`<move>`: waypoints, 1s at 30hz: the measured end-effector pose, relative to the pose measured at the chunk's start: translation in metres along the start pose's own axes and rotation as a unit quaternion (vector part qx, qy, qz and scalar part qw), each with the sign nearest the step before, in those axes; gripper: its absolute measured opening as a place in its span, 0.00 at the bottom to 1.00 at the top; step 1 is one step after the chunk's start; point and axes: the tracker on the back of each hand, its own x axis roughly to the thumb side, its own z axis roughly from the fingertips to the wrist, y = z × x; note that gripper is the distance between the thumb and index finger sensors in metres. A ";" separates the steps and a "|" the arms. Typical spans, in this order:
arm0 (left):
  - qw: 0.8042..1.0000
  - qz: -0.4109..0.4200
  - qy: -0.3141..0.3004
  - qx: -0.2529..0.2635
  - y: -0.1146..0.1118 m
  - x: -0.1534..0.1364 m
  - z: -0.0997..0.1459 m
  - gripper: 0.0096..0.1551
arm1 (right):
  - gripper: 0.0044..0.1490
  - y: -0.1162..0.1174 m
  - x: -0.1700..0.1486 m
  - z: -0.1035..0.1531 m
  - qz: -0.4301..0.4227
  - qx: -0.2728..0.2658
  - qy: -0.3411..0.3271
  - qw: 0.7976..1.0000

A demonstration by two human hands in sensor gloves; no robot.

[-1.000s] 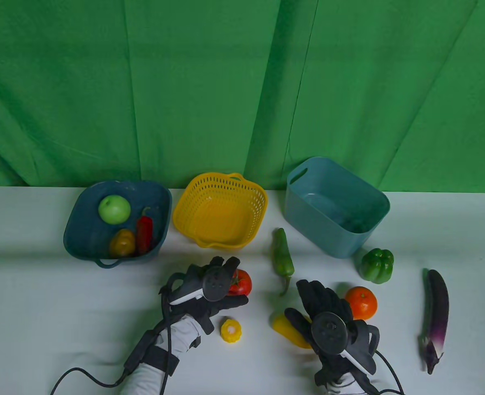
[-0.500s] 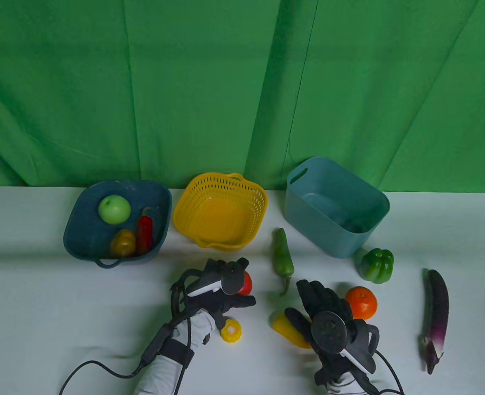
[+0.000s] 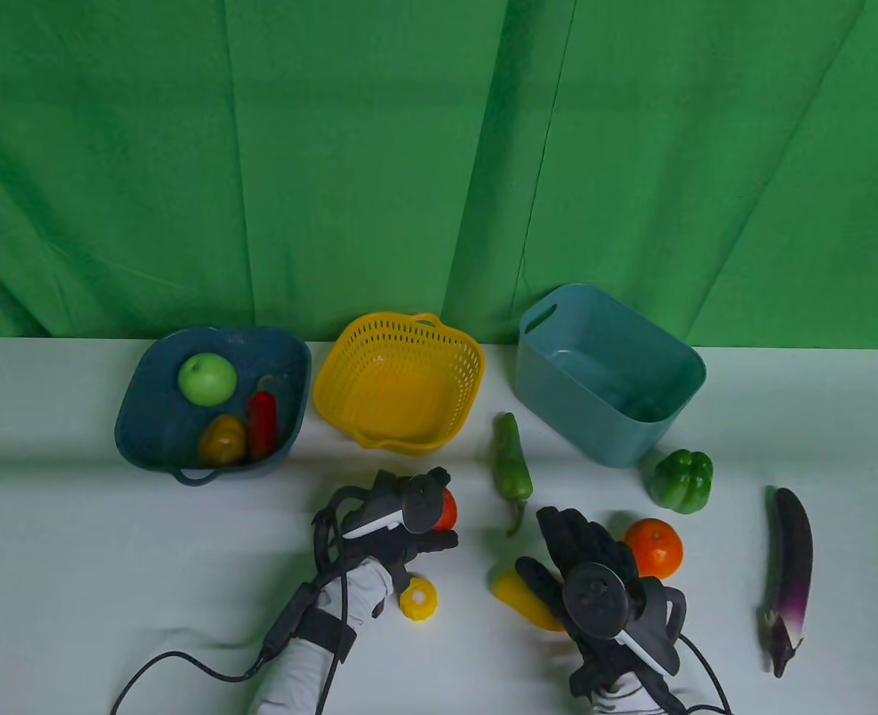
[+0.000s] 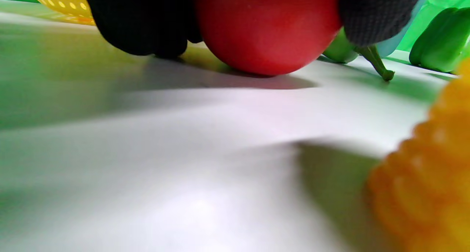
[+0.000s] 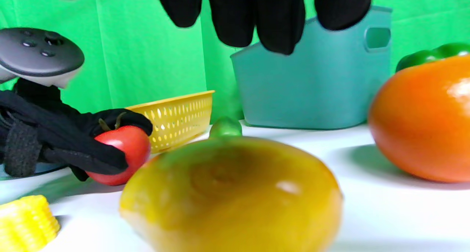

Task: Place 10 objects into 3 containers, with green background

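The left hand (image 3: 398, 518) grips the tomato (image 3: 446, 510) on the tabletop (image 3: 74, 536), just in front of the yellow basket (image 3: 398, 380), probably its destination. The right hand (image 3: 595, 573) rests over the yellow squash (image 3: 524, 596), right of the tomato, fingers (image 5: 257, 13) spread, holding nothing; it seems ready for the next pick.

A bare strip of white table (image 3: 74, 566) lies open on the near left, and more bare surface runs between the yellow basket (image 3: 398, 380) and the left hand (image 3: 394, 514). The green chili (image 3: 511, 465) lies across the gap between that basket and the teal bin (image 3: 606, 372). Near the right hand (image 3: 595, 588), a yellow fruit (image 3: 524, 596), orange (image 3: 653, 549) and green bell pepper (image 3: 681, 480) crowd the way to the bin
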 end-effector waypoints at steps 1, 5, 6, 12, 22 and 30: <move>1.000 -0.001 -0.002 0.004 0.000 0.000 0.000 0.57 | 0.48 0.000 0.000 0.000 0.000 0.000 0.000 1.000; 1.000 0.014 -0.007 0.019 0.000 -0.003 -0.001 0.57 | 0.48 0.001 0.001 0.000 0.001 0.004 -0.001 1.000; 1.000 0.018 -0.008 0.021 0.000 -0.004 -0.001 0.57 | 0.48 0.001 0.001 0.000 0.001 0.004 -0.002 1.000; 0.998 0.038 -0.028 0.030 0.003 -0.003 0.006 0.57 | 0.48 0.001 0.001 -0.001 -0.002 0.003 -0.002 1.000; 0.997 0.029 -0.050 0.053 0.025 0.003 0.027 0.58 | 0.48 0.001 0.002 0.000 -0.004 0.000 -0.004 1.000; 0.993 0.009 -0.070 0.092 0.057 0.006 0.047 0.58 | 0.48 0.001 0.001 0.000 -0.007 -0.004 -0.005 1.000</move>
